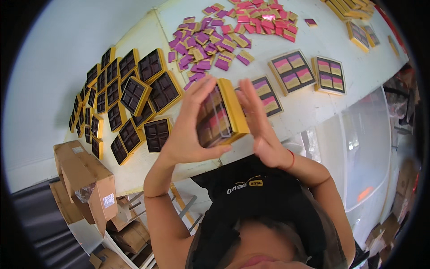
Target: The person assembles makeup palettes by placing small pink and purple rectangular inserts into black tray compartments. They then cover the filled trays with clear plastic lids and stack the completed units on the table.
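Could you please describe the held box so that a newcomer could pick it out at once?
Start at the white table, near its front edge. There the left hand grips a gold-sided box with pink pieces showing through its shiny front. Unlike the filled boxes on the table, it is held up and tilted.

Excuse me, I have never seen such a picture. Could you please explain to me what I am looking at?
There is no machine here, only a person's bare hands. This wide, bent view comes from a camera on the person's head. The left hand holds a gold-sided box; the right hand is open beside it; whether it touches is unclear. On the white table lie gold-edged dark trays at left, heaped purple pieces and pink pieces beyond, and filled boxes at right.
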